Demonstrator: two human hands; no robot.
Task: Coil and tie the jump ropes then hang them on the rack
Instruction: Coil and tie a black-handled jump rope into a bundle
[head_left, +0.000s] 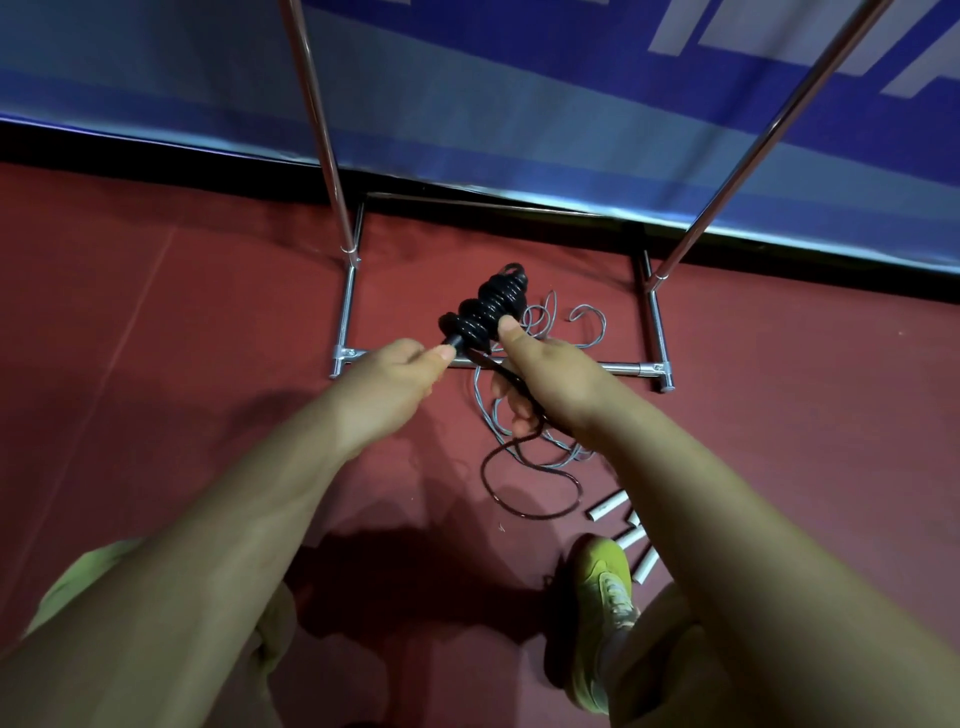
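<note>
A black jump rope (485, 306) is wound in tight coils around its handles, held up over the rack's base. My left hand (402, 371) pinches the handle end sticking out at the lower left of the coil. My right hand (545, 376) presses its thumb on the coil's side and grips the rope's loose tail, which drops to a loop (524, 488) on the floor. A grey jump rope (545, 322) lies tangled on the floor under my hands. The metal rack (657, 322) stands against the wall, its two uprights rising out of view.
Red floor all around. Several white handles (605, 506) lie on the floor at lower right, beside my foot in a yellow-green shoe (597, 613). A blue banner (519, 104) covers the wall behind the rack. The rack's front base bar (613, 369) runs under my hands.
</note>
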